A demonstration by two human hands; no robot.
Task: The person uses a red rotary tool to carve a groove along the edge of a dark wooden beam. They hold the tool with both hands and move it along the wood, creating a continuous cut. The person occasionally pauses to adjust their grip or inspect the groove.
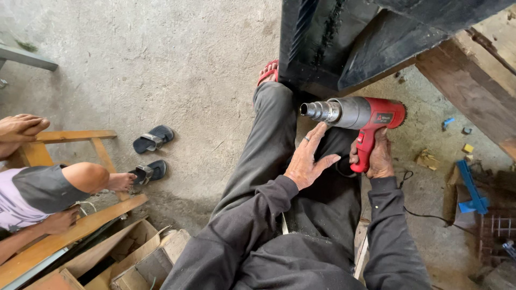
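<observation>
Right hand (379, 157) wrapped tight round red grip of heat gun (355, 114), fingers curled shut on it. Gun level, metal nozzle pointing left, body right, held over lap just near of dark panel (344, 43) at far centre. Left hand (307, 161) spread flat, palm down, ring on one finger, fingertips up just under the grey barrel, touching or nearly so; can't tell which. Left hand grips nothing.

Step in hand, by judgement: steadying and aiming the gun, nozzle not yet pointed at the panel. Next move likely calls for swinging nozzle toward the work and keeping bare left fingers off the hot metal tip. Black cord (430, 216) trailing right from under the gun across floor (161, 64).

Outward: grey trousers (269, 161) under both hands, red sandal (269, 72) at far end of leg. Wooden beam (473, 86) far right, blue scraps (473, 188) on floor right. Left: pair of black sandals (152, 153), another person's leg (80, 180) on a wooden bench (70, 137), open cardboard box (134, 258) near left.
</observation>
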